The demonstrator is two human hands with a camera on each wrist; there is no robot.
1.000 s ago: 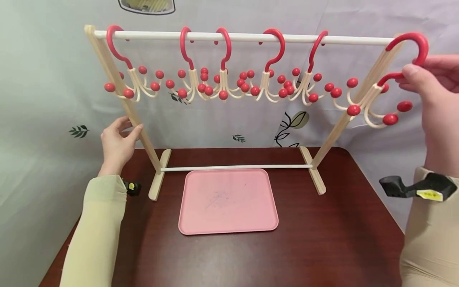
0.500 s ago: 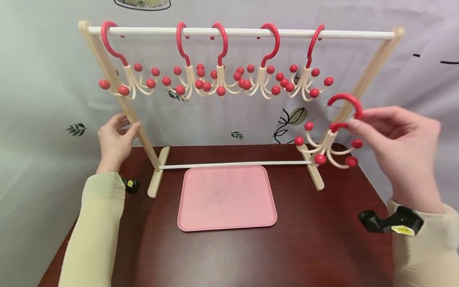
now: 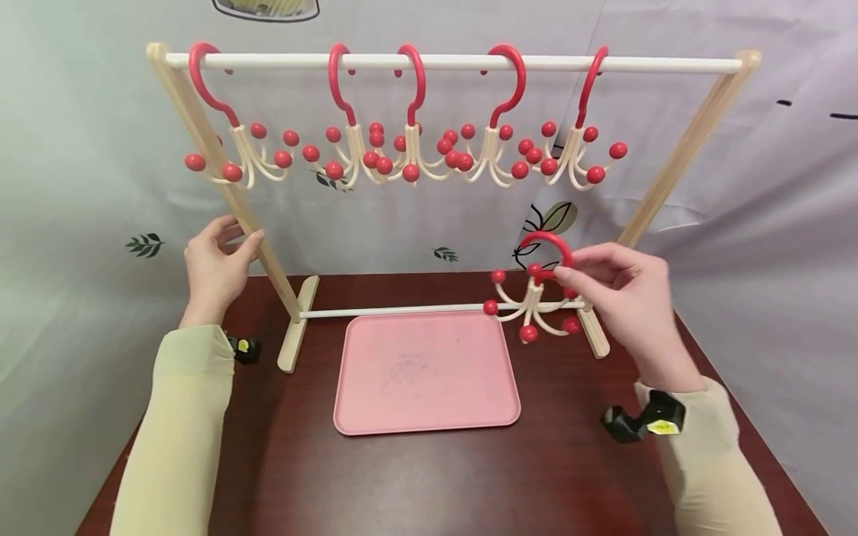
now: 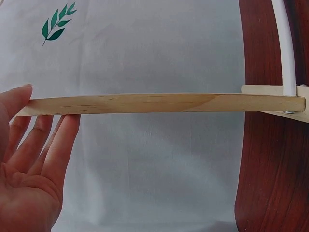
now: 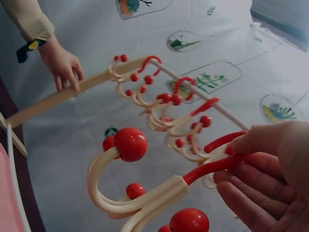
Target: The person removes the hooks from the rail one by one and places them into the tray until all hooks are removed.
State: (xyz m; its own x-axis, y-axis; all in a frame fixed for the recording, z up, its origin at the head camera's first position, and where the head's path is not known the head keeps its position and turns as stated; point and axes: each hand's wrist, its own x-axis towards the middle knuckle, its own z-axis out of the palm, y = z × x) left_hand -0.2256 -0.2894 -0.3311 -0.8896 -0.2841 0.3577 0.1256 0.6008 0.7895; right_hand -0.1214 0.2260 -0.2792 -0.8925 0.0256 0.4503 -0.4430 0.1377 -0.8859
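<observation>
My right hand (image 3: 623, 301) pinches a hanger (image 3: 532, 298) by its red hook, between thumb and fingers. This hanger has cream curved arms tipped with red balls, and it hangs over the right back corner of the pink tray (image 3: 429, 430). My left hand (image 3: 220, 264) grips the left wooden post (image 3: 251, 212) of the rack. In the left wrist view, the thumb lies on one side of that post (image 4: 145, 103) and the fingers on the other. Several like hangers (image 3: 492, 145) hang by red hooks from the white top rail (image 3: 302, 62).
The rack's right post (image 3: 697, 141) stands behind my right hand. A white lower bar (image 3: 402, 310) joins the two feet, just behind the tray. The dark wood table (image 3: 429, 484) ends at a pale printed cloth (image 3: 375, 231).
My right hand has brought the hanger down and left, from beside the top of the right post to over the tray's right back corner. The left hand keeps its hold on the post.
</observation>
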